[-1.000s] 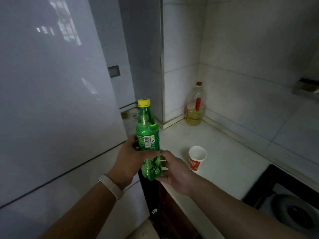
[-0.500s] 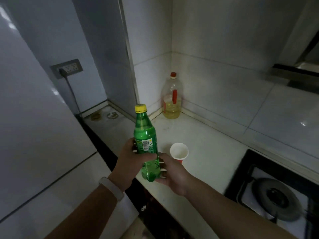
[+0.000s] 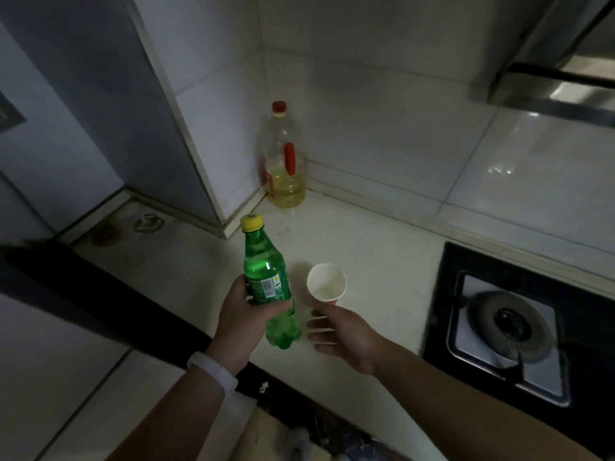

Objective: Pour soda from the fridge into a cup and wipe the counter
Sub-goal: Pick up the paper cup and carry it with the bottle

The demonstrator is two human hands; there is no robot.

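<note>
My left hand (image 3: pixel 244 319) grips a green soda bottle (image 3: pixel 266 281) with a yellow cap around its middle, holding it nearly upright over the white counter (image 3: pixel 376 247). The cap is still on. My right hand (image 3: pixel 342 334) hovers just right of the bottle's base with fingers spread, holding nothing. A white paper cup (image 3: pixel 326 282) with a red outside stands on the counter just beyond my right fingers and looks empty.
A large oil bottle (image 3: pixel 285 164) with a red cap stands in the tiled corner. A gas hob (image 3: pixel 512 324) is set into the counter at the right, under a range hood (image 3: pixel 559 84). The fridge side (image 3: pixel 50 377) is at the lower left.
My right hand has let go of the bottle's base and opened beside it. The view has swung right and down, from the fridge toward the counter.
</note>
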